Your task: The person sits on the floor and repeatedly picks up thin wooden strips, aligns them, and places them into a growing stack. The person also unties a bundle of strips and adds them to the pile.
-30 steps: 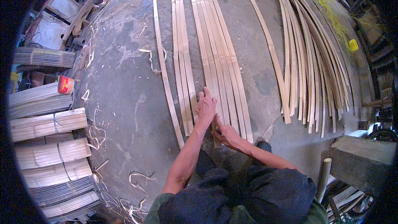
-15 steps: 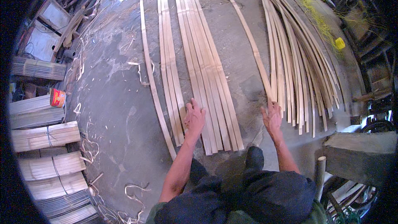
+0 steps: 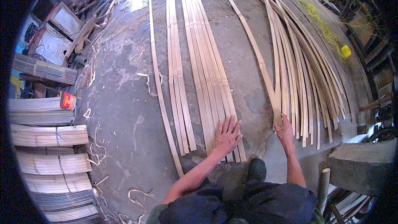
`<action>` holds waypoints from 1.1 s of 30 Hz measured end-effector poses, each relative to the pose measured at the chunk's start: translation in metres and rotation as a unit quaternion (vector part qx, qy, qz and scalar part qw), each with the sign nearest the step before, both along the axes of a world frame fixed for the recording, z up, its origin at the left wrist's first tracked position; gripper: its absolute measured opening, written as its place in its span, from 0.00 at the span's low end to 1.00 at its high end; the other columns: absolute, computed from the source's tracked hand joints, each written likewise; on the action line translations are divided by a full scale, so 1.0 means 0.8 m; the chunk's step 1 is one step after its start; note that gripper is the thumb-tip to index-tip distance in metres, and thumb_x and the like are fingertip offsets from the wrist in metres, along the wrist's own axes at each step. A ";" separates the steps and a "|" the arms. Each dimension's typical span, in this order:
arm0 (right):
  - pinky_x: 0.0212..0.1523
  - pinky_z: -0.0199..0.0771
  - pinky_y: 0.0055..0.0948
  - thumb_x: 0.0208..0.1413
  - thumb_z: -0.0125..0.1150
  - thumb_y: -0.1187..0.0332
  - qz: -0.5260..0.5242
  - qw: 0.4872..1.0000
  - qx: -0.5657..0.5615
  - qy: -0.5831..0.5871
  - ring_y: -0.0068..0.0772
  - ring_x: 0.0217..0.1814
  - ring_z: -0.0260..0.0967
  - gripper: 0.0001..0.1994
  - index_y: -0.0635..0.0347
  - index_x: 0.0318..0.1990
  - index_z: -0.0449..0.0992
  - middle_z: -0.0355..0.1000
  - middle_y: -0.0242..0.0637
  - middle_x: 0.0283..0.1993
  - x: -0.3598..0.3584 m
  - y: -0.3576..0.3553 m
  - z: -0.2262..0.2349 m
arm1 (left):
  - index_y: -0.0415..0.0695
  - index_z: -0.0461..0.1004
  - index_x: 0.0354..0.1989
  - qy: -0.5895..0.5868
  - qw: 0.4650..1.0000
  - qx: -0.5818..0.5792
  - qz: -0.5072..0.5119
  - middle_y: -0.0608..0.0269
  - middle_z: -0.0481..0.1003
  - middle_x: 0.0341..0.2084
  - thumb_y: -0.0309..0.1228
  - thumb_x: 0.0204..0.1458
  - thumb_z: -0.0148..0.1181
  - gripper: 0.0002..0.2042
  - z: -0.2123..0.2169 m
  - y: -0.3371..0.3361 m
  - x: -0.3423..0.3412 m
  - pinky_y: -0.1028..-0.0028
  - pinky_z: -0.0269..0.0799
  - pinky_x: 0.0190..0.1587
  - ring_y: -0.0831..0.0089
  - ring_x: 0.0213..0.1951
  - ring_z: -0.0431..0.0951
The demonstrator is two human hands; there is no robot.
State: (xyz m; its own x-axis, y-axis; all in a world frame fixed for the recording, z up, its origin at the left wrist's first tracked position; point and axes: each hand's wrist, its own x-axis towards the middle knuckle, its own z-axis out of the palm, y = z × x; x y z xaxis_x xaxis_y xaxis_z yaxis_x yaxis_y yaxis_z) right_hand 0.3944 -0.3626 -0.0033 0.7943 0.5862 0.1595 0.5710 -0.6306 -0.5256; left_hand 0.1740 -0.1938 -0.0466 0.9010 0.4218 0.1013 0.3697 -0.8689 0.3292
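Observation:
My left hand (image 3: pixel 228 135) lies flat with fingers spread on the near end of a row of pale bamboo strips (image 3: pixel 203 70), set side by side on the floor. My right hand (image 3: pixel 285 130) is closed on the near end of a single long bamboo strip (image 3: pixel 251 45) that runs away between that row and a loose fan of strips (image 3: pixel 300 66) on the right. Left of the row lies a narrower group of strips (image 3: pixel 175 62). Farther left, one lone strip (image 3: pixel 156 72) rests by itself.
Tied bundles of slats (image 3: pixel 52 164) are stacked along the left, with a red and yellow container (image 3: pixel 67 101) on them. Yellow twine (image 3: pixel 317 20) and a yellow object (image 3: pixel 346 51) lie at the far right. A concrete block (image 3: pixel 360 161) stands near right, beside a pole (image 3: pixel 324 191).
My left hand has moved right from the row's left edge and now lies flat on the row. My right hand has drawn slightly nearer and closed on the single strip's end.

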 end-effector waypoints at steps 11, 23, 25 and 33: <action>0.28 0.72 0.35 0.57 0.61 0.61 -0.055 0.975 -0.002 0.214 0.31 0.26 0.72 0.27 0.56 0.63 0.65 0.75 0.46 0.29 -0.115 0.032 0.011 | 0.37 0.48 0.68 0.018 0.999 -0.017 0.023 0.51 0.44 0.70 0.51 0.58 0.44 0.37 -0.002 -0.002 0.001 0.55 0.31 0.70 0.59 0.72 0.40; 0.34 0.70 0.38 0.60 0.57 0.60 0.070 0.973 -0.030 0.218 0.36 0.35 0.75 0.26 0.60 0.63 0.63 0.71 0.59 0.34 -0.166 0.049 -0.023 | 0.38 0.50 0.68 0.014 0.999 -0.012 0.029 0.53 0.46 0.70 0.44 0.60 0.43 0.31 0.002 0.002 0.002 0.57 0.34 0.70 0.61 0.71 0.42; 0.37 0.71 0.36 0.61 0.57 0.60 0.068 0.970 -0.052 0.229 0.37 0.37 0.75 0.25 0.61 0.62 0.63 0.72 0.58 0.36 -0.168 0.053 -0.013 | 0.38 0.51 0.67 0.021 0.999 -0.001 0.025 0.53 0.46 0.70 0.43 0.60 0.44 0.31 0.003 0.003 0.001 0.57 0.34 0.70 0.60 0.71 0.43; 0.44 0.72 0.31 0.59 0.57 0.66 0.034 0.966 0.059 0.248 0.29 0.42 0.73 0.24 0.65 0.61 0.65 0.73 0.57 0.38 -0.174 0.042 -0.027 | 0.38 0.55 0.66 -0.001 0.999 0.019 0.027 0.54 0.50 0.69 0.42 0.58 0.47 0.30 -0.008 0.003 -0.002 0.58 0.37 0.70 0.61 0.70 0.46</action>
State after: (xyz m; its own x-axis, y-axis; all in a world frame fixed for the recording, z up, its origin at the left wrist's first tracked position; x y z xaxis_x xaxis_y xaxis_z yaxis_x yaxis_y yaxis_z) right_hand 0.2551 -0.3288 -0.0245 0.7503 0.6411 -0.1614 0.2685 -0.5186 -0.8118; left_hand 0.1728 -0.1916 -0.0532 0.8766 0.4659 0.1205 0.4158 -0.8594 0.2974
